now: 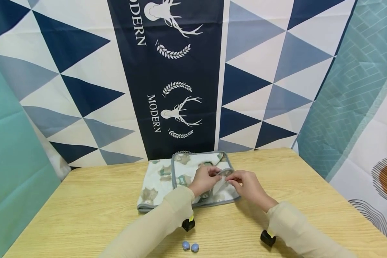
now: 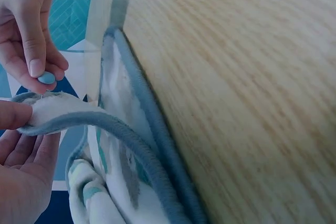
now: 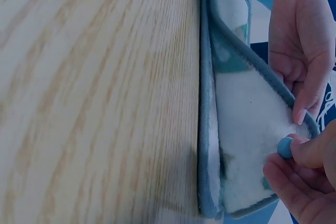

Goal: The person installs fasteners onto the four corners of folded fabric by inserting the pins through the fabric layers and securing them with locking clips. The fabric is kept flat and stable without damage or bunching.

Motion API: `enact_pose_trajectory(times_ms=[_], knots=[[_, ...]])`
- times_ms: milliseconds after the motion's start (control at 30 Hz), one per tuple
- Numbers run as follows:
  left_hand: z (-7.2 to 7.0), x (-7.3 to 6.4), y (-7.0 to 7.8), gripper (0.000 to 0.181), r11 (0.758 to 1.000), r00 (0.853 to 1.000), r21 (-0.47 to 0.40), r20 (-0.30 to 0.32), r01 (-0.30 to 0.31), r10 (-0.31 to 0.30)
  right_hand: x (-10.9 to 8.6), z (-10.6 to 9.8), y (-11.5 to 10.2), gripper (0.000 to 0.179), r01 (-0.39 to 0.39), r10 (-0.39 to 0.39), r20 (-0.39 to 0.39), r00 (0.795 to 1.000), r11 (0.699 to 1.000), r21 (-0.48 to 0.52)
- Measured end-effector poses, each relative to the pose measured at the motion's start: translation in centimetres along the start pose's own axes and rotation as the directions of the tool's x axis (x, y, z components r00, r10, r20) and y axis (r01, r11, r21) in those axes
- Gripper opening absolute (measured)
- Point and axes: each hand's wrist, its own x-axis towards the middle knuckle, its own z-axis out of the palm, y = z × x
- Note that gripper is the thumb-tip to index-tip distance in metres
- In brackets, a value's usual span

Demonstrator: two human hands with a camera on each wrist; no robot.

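A folded white fleece blanket (image 1: 156,184) with grey-blue edging and animal prints lies on the table. My left hand (image 1: 205,180) pinches a lifted corner of it between thumb and fingers, with the edging (image 2: 89,119) curving up to that grip. Close on the right, my right hand (image 1: 246,184) pinches a pin by its rounded blue head (image 2: 47,78). Its thin point shows just below the head, at the cloth in the left wrist view; whether it has pierced the fabric I cannot tell. The blue head (image 3: 285,147) also shows between thumb and fingers in the right wrist view.
Two similar blue-headed pieces (image 1: 190,247) lie side by side near the front of the wooden table (image 1: 84,215). Behind the table hangs a patterned cloth (image 1: 184,71) with triangles and deer heads. Dark wrist cameras (image 1: 188,224) sit under both sleeves.
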Motion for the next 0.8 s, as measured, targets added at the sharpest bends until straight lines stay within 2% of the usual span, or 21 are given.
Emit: enact_pose_trajectory(times_ms=[167, 300, 433, 533, 600, 700, 800], knots=[[0.3, -0.2, 0.0, 0.014, 1.000, 0.999, -0.014, 0.034, -0.012, 0.013, 0.0, 0.0, 0.0, 0.008, -0.020, 0.020, -0.040, 0.999, 1.000, -0.007], [0.3, -0.2, 0.1, 0.014, 1.000, 1.000, -0.016, 0.017, -0.019, 0.020, 0.0, 0.0, 0.1, 0.009, -0.026, 0.026, -0.109, 0.994, 1.000, 0.001], [0.1, -0.3, 0.1, 0.013, 1.000, 1.000, -0.013, 0.013, -0.007, 0.007, -0.1, -0.2, 0.3, 0.035, -0.008, 0.012, -0.160, 0.987, 1.000, 0.025], [-0.1, -0.5, 0.2, 0.014, 1.000, 0.999, -0.018, 0.032, 0.007, -0.006, 0.1, -0.4, 0.4, 0.058, 0.012, -0.012, -0.148, 0.989, 1.000, -0.001], [-0.2, -0.6, 0.2, 0.015, 1.000, 0.999, -0.026, 0.047, 0.016, -0.015, 0.2, -0.4, 0.4, 0.064, 0.035, -0.040, -0.123, 0.992, 0.999, -0.039], [-0.2, -0.8, 0.2, 0.016, 0.998, 0.997, -0.052, 0.075, 0.022, -0.018, 0.3, -0.2, 0.5, 0.057, 0.093, -0.101, -0.078, 0.992, 0.990, -0.102], [-0.4, -1.1, 0.1, 0.017, 0.996, 0.994, -0.080, 0.106, 0.026, -0.017, 0.3, -0.1, 0.5, 0.038, 0.147, -0.155, -0.050, 0.987, 0.981, -0.129]])
